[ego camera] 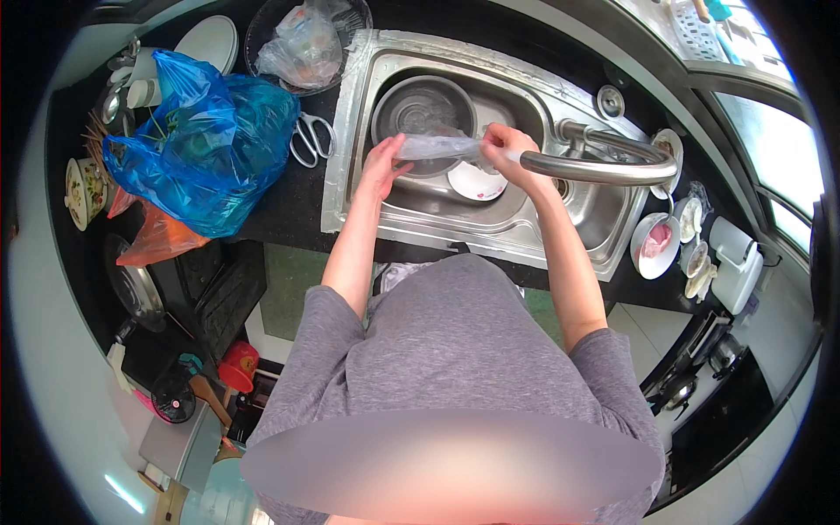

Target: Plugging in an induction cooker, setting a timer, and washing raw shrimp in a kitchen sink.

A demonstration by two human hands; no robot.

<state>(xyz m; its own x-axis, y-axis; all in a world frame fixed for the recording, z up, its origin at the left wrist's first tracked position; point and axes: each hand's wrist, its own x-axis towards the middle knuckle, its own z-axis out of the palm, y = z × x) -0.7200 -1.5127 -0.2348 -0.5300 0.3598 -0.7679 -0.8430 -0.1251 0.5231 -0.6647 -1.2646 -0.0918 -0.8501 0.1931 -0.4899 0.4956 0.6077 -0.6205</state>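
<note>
A clear plastic bag (438,147) is stretched between my two hands above the stainless steel sink (446,213). My left hand (383,165) pinches its left end, with some fingers spread. My right hand (506,152) is closed on the bunched right end, beside the curved metal faucet (604,172). Below the bag, a round grey basin (420,98) sits in the large sink bowl, with what looks like water in it. A white dish (478,184) with small red marks lies at the basin's lower right, partly covered by the basin and bag.
Left of the sink are white-handled scissors (312,140), blue plastic bags (216,151) with greens, an orange bag (161,233) and a dark basket (359,49) holding bagged items. To the right, a white bowl (655,258) holds pink meat, near several small dishes and a white container (734,262).
</note>
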